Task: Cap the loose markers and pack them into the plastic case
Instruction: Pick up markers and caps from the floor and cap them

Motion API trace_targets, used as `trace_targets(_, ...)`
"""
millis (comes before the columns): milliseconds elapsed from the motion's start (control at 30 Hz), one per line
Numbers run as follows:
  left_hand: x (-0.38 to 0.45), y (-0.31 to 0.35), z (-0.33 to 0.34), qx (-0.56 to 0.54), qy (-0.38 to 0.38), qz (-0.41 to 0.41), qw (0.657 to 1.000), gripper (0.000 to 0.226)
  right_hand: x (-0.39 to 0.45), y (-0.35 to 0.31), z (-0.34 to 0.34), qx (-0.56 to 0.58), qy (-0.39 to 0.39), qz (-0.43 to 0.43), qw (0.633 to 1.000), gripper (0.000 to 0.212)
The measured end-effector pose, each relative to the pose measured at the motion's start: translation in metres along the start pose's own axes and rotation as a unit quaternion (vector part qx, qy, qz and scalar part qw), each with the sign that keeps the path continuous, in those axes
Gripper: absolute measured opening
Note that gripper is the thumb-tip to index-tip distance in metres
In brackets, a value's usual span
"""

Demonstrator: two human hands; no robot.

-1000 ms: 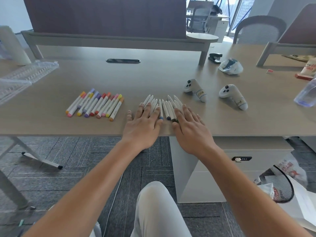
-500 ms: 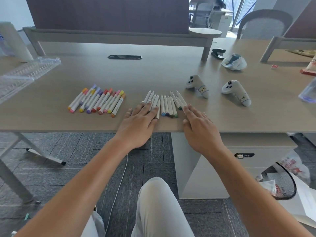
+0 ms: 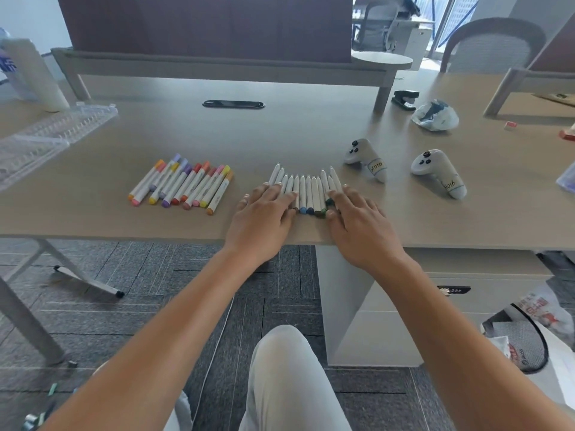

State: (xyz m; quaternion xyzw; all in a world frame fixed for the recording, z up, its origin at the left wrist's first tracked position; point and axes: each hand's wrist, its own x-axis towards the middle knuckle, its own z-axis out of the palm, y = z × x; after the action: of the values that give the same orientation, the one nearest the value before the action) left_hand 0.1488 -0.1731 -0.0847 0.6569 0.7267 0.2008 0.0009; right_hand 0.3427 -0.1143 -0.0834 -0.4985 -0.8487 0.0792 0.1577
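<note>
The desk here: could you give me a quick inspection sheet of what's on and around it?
Surface: wood-look desk, markers near its front edge.
Job's things: row of markers between the hands, uncapped tips pointing away; capped markers in a bunch to the left; clear plastic case open at far left.
Clutter: two white controllers, stapler, crumpled bag.
Hands: left hand flat on the row's left side; right hand flat at its right side.
Cables: a thin cable on the floor.
Surroundings: grey carpet, drawer unit, chair.
</note>
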Motion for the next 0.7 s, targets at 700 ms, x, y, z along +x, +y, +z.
trace_targets(700,-0.243,-0.097,-0.094,0.105,-0.006,-0.211,0.972,0.063,-0.103,-0.182,0.032,0.122,-0.020,-0.222,0.967,0.045)
